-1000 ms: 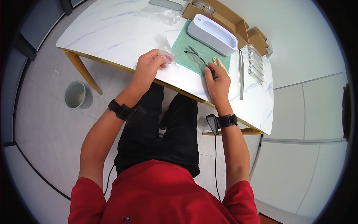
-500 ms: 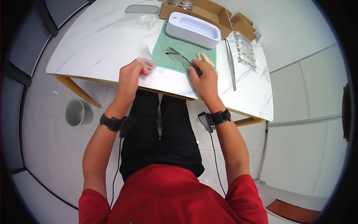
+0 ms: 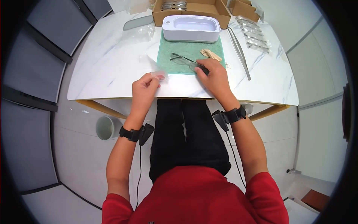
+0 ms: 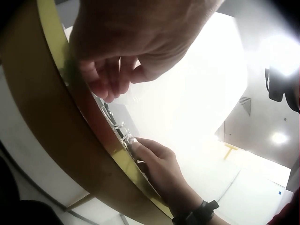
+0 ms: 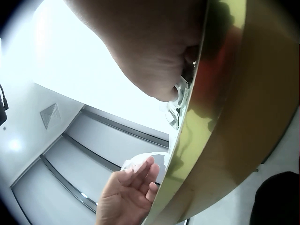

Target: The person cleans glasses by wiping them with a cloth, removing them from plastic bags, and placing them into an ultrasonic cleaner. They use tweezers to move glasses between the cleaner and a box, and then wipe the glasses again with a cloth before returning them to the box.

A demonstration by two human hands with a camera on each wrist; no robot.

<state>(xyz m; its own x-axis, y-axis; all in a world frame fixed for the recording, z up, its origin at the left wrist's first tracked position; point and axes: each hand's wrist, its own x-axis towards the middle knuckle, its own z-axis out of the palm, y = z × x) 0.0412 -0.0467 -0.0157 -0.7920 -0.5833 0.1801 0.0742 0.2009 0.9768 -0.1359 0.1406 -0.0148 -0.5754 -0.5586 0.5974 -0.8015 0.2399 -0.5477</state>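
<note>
Thumb and fingers of my left hand [image 3: 144, 91] pinch a small clear plastic bag [image 3: 159, 70] near the table's front edge. To the right, my right hand [image 3: 217, 79] grips a pair of eyeglasses [image 3: 183, 57] by its near end, over a green cloth [image 3: 166, 50]. One dark temple reaches out to the left, and part of the frame is hidden under the fingers. In the right wrist view a clear lens [image 5: 174, 115] shows below my right hand. A crumpled beige cloth [image 3: 211, 55] lies just beyond that hand.
A white tub [image 3: 191, 36] stands on the cloth's far part, before an open cardboard box [image 3: 207, 8]. Long tweezers [image 3: 238, 54] and several bagged items [image 3: 253, 33] lie right. A grey lid [image 3: 138, 22] and clear plastic [image 3: 136, 36] lie left.
The head view has turned and shifted. My left hand keeps its pinch on the plastic bag; my right hand still holds the eyeglasses at the cloth's near right side.
</note>
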